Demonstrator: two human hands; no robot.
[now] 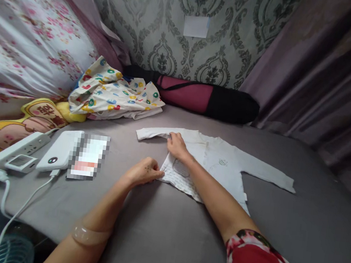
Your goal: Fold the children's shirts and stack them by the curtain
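Where one shirt [216, 163] lies, left hand [144, 171] pinching hem [179, 185], right hand [178, 146] grasping one sleeve [151, 133] (seemingly its base)

A white power bank [61, 150] lay beside a power strip [0, 164]; a maroon-and-black bag [186, 95] rested below damask wallpaper [163, 12].

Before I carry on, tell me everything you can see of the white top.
The white top lies spread on the grey sheet, collar end away, sleeves out sideways. It looks like thin, soft cloth, with a small green motif and a side tag. Unreadable dark printing shows near the lower corner, which the left hand pinches. The right hand touches it by one sleeve; the right forearm hides part.
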